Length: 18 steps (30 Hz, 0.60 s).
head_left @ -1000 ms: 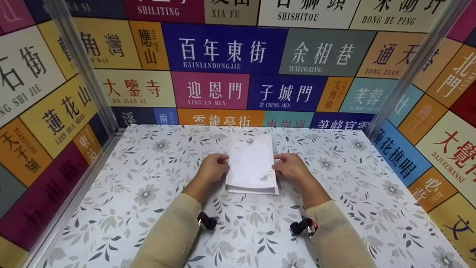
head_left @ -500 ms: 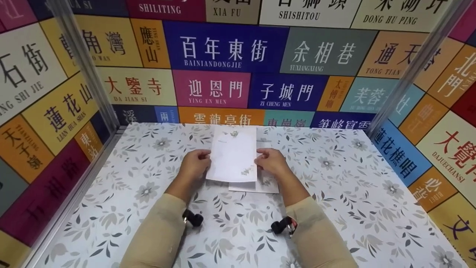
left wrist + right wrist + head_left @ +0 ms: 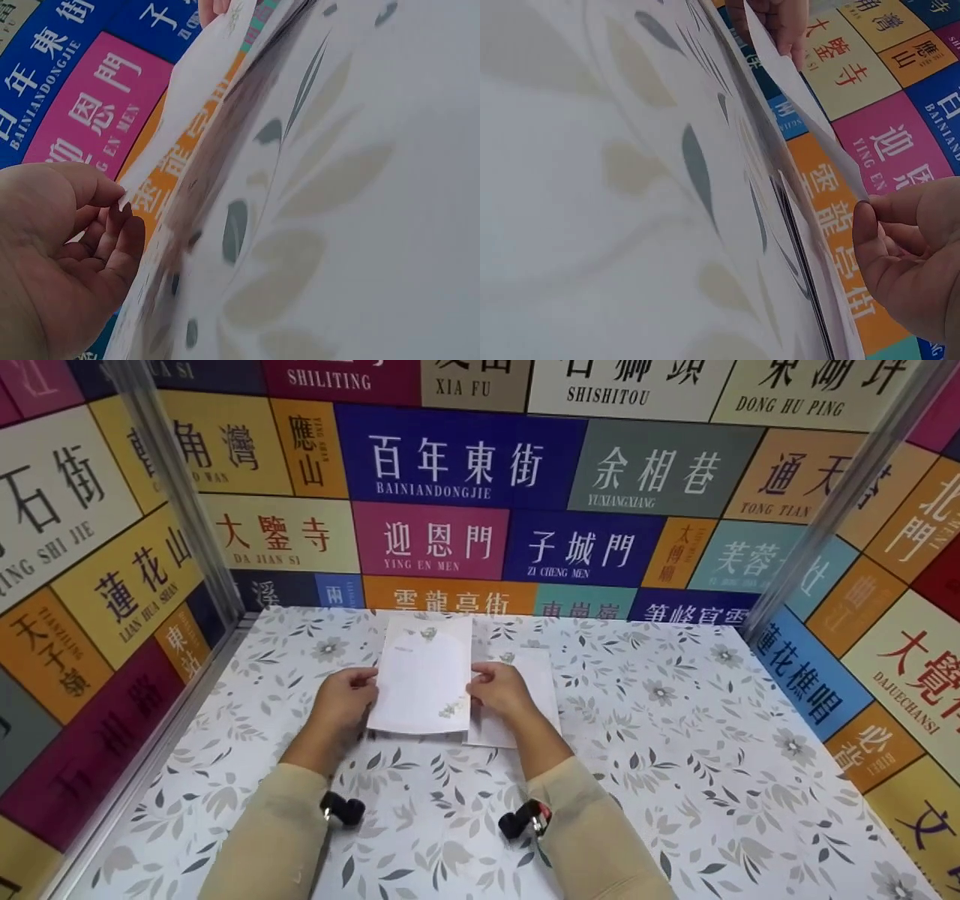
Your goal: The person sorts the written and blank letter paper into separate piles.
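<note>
sheet (image 3: 421, 679): printed side up, lifted off tbl (image 3: 675, 810), bowed btwn hands; hides l edge of other paper (image 3: 489, 729) in head view.
l hand (image 3: 345, 699): pinching sheet's l edge.
r hand (image 3: 504, 690): pinching r edge, over other paper.
handling: prob thin, creases easily; best keep pinch light, edges lvl, hands moving tog w/o tugging.
wall (image 3: 645, 465): coloured signs, behind tbl.
</note>
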Available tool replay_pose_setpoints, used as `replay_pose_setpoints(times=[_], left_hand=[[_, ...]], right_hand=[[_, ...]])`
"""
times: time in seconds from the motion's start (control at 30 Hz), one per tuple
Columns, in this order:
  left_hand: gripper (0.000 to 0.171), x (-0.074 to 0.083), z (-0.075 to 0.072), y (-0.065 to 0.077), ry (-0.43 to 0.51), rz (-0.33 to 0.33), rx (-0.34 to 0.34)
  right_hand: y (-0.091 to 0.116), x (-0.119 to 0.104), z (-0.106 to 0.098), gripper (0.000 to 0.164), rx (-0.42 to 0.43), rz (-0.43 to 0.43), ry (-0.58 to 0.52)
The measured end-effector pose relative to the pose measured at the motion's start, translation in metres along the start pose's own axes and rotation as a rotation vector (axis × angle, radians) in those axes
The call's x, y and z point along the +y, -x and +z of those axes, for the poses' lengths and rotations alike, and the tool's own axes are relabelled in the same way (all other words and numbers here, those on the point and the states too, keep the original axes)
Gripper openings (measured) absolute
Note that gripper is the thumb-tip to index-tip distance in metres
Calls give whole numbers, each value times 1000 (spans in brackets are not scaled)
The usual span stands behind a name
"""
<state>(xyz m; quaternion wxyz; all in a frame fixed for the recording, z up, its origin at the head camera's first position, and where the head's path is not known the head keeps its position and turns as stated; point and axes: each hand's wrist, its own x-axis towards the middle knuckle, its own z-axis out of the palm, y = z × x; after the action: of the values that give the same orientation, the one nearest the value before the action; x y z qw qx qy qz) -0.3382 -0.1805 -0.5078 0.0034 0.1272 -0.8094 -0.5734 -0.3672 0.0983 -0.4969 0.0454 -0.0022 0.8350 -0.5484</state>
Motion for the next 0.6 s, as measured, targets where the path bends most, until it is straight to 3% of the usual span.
replay_pose_setpoints(times=[0.37, 0.6], left_hand=[[41, -11, -38, 2, -134, -60, 4], [44, -18, -63, 4, -177, -18, 6]], right_hand=[[3, -12, 41, 46, -59, 36, 10], [3, -19, 61, 45, -79, 18, 36]])
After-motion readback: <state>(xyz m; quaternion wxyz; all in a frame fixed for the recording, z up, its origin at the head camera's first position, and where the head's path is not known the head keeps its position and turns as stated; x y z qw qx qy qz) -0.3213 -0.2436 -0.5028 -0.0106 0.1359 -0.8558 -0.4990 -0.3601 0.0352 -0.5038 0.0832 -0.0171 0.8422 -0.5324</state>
